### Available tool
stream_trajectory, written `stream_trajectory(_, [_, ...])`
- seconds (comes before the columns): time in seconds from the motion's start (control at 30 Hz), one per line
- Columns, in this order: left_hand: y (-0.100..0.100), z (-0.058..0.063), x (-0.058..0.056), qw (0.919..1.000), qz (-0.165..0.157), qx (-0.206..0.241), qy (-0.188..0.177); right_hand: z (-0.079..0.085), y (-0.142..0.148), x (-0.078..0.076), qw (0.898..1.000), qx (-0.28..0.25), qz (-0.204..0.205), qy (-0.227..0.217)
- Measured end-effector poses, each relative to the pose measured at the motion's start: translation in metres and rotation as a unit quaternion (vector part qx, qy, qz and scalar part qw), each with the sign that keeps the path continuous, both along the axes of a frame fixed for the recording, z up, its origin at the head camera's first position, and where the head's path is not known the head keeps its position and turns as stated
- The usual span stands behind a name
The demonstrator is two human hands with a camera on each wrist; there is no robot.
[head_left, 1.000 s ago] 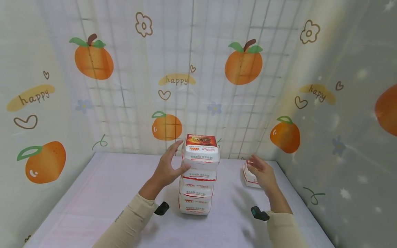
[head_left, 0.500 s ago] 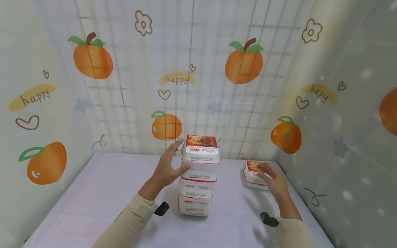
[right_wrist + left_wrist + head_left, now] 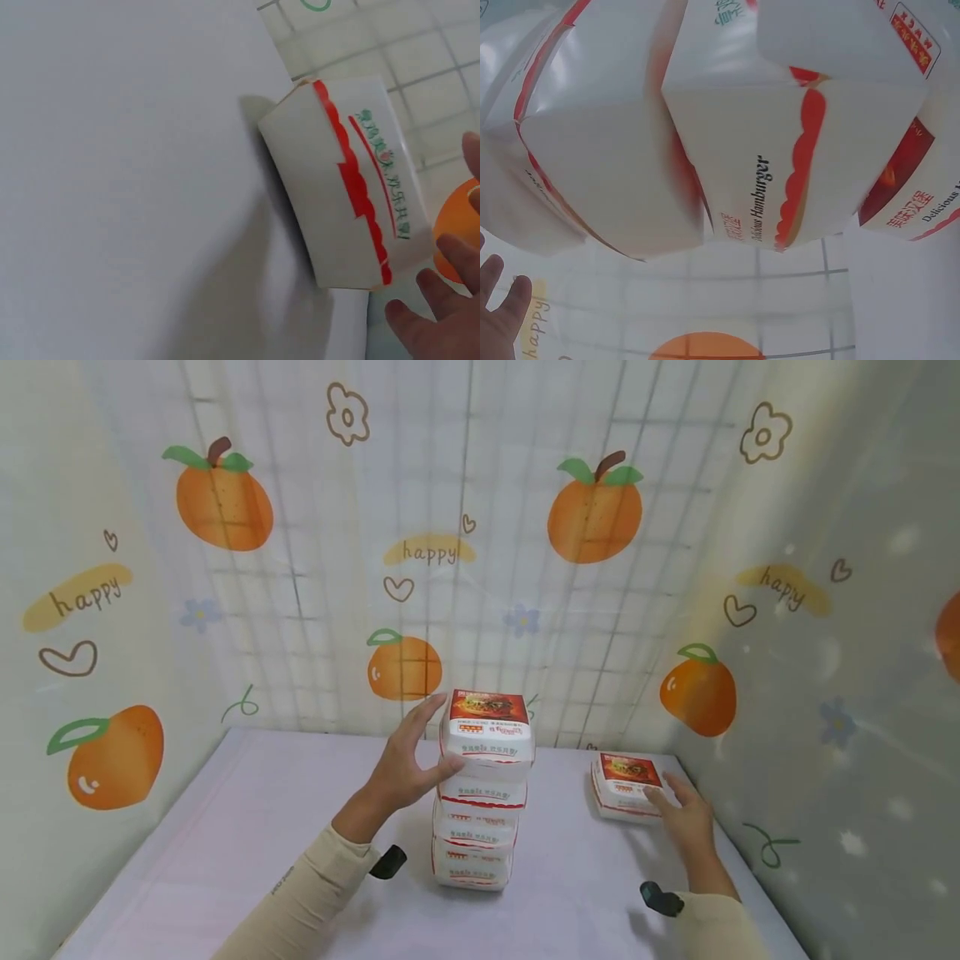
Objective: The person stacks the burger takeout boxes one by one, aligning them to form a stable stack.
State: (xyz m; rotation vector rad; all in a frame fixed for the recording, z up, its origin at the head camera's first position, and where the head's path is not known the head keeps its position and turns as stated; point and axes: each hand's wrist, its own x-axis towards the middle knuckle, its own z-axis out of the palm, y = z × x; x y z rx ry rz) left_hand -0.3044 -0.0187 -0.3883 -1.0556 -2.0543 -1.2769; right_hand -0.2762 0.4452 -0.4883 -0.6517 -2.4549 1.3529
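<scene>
Four white paper hamburger boxes are piled up in a tower near the middle of the tabletop (image 3: 300, 814). The bottom box (image 3: 472, 867) is set on the tabletop, the third box (image 3: 480, 827) and the second box (image 3: 483, 793) are stacked above it, and the top box (image 3: 487, 739) is placed over them all. A red burger picture is shown on its lid, and the words "Delicious Hamburger" can be read on the tower's side in the left wrist view. The left hand (image 3: 401, 768) is held at the left side of the top box, with the thumb laid over its low front corner and the other fingers stretched up along its side. The fingers are not curled around it, and a firm hold cannot be seen. On the right, a lone hamburger box (image 3: 626, 789) is laid flat near the back corner, well apart from the tower. The right hand (image 3: 686, 814) is held at its right side with the fingers loosely spread, and nothing is gripped; whether the box is touched cannot be told. Both arms are covered by cream sleeves (image 3: 300, 893). Behind everything, a pale cloth (image 3: 510, 468) is decorated with oranges, hearts, flowers and the word "happy".
</scene>
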Motion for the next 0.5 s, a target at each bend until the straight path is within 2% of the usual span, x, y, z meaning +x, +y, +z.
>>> stream_trajectory(0.2, [0.001, 0.001, 0.002, 1.0, -0.004, -0.004, 0.002, -0.014, 0.001, -0.007, 0.999, -0.024, -0.005, -0.023])
stream_trajectory(0.5, [0.004, 0.002, 0.002, 1.0, -0.001, -0.002, 0.004, -0.02, -0.001, -0.012, 0.997, -0.01, 0.02, -0.069])
